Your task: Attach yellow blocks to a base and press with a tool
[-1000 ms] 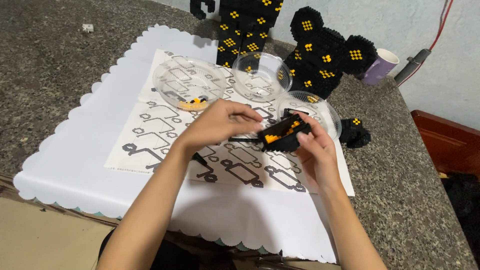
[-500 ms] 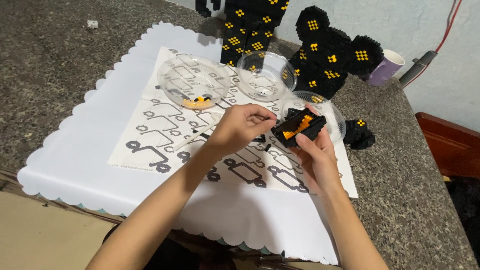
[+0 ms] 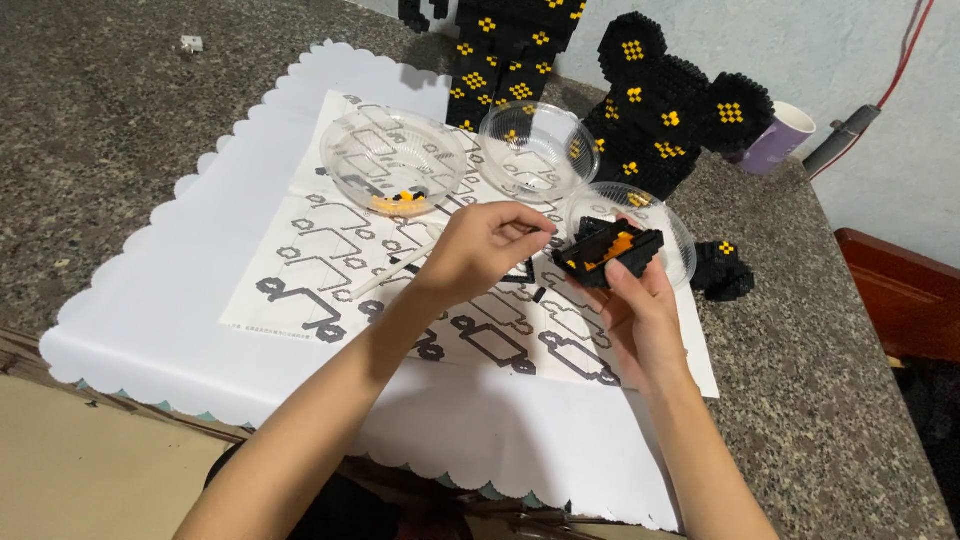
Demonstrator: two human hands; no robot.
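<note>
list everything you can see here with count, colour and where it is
block piece: 1, black with orange inside, held in the right hand
clear bowls: 3, see-through, back of the sheet; the left one holds orange and black bits
instruction sheet: 1, white with black diagrams, on the mat
mat: 1, white, scalloped edge, on the stone counter
block figures: 2, black with yellow spots, behind the bowls
mug: 1, purple, far right
left hand: 1, fingers pinched near the piece
right hand: 1, grip on the piece

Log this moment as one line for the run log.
left hand: pinched near block piece, contents unclear | right hand: holds block piece | under: instruction sheet | behind: three clear bowls
</note>
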